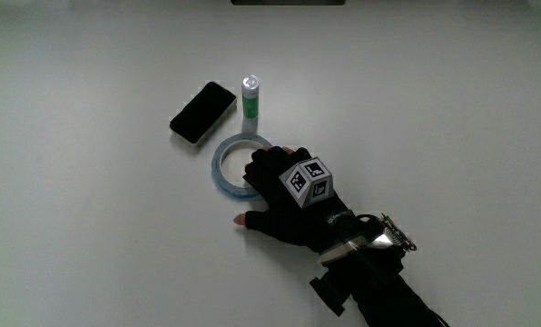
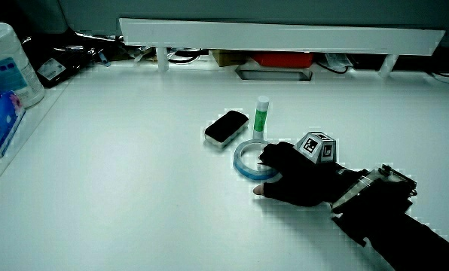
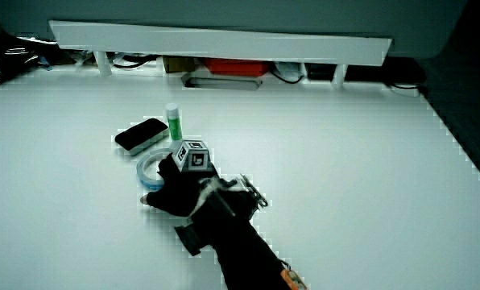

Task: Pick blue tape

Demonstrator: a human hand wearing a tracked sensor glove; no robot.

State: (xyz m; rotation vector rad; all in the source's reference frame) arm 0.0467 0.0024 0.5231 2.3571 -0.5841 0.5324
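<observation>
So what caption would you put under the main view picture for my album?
The hand reaches onto the blue tape, beside a green tube and a black phone.

**A lab bench set up for recording**

I take this for a lab or test room, not a home. I am working on a plain white table (image 2: 134, 188) with a low white partition (image 2: 277, 34) along its edge. Under that partition I can see cables (image 2: 96, 51) and small gear lying about. My hand (image 1: 289, 195) wears a black glove with a patterned cube (image 1: 308, 180) on its back, the sort used for tracking. A tub of wipes (image 2: 6, 64) stands at the table's edge.
</observation>
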